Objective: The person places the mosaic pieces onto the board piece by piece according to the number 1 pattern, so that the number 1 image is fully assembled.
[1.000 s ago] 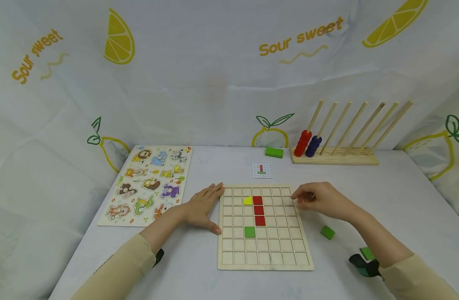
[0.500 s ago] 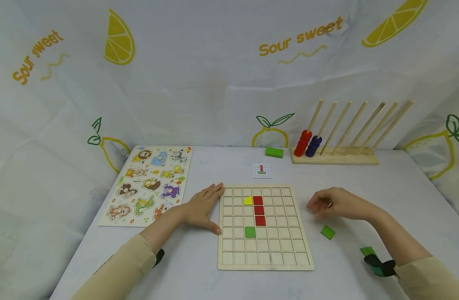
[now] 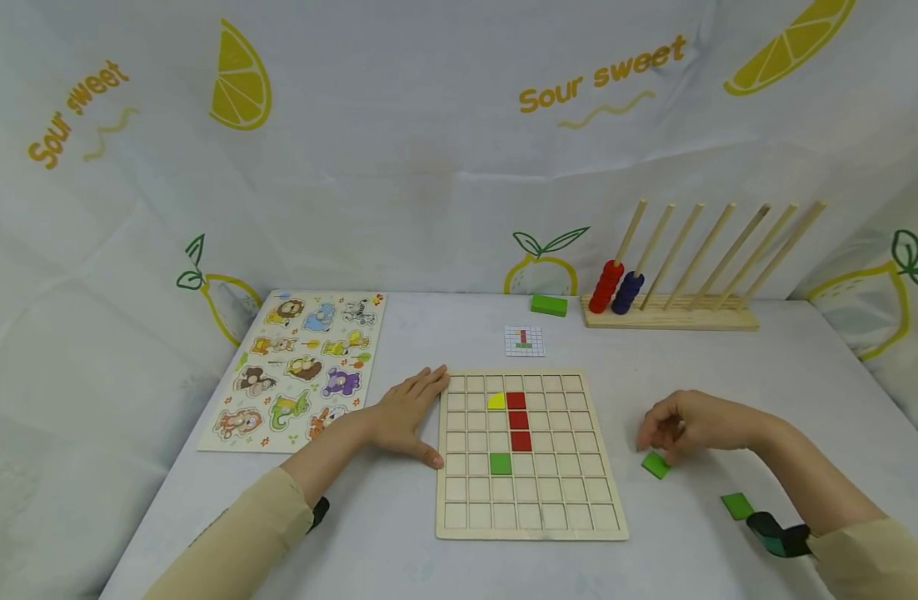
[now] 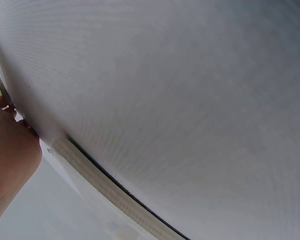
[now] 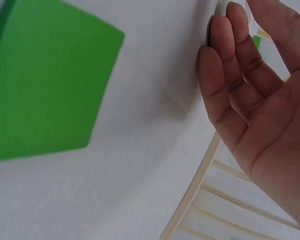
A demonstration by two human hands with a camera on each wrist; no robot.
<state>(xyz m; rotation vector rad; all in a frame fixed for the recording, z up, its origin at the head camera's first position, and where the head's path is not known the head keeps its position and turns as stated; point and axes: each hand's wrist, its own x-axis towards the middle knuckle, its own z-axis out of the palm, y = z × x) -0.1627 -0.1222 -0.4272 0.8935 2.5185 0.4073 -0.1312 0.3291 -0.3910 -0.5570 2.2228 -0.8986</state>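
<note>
A square wooden grid board lies in front of me, holding a yellow piece, several red squares in a column and a green square. My left hand rests along the board's left edge with fingers spread. To the right of the board, my right hand is low over the table, thumb and fingertips right at the far edge of a loose green square tile. In the right wrist view its fingers are gently bent. Another green tile lies near that wrist.
A small pattern card and a green block lie beyond the board. A wooden peg rack with red and blue beads stands at the back right. An animal puzzle board lies on the left, partly behind my left arm.
My right hand has moved from the board's right edge rightward and toward me, down to the nearer loose green tile. The left hand and the pieces on the board stay in place.
</note>
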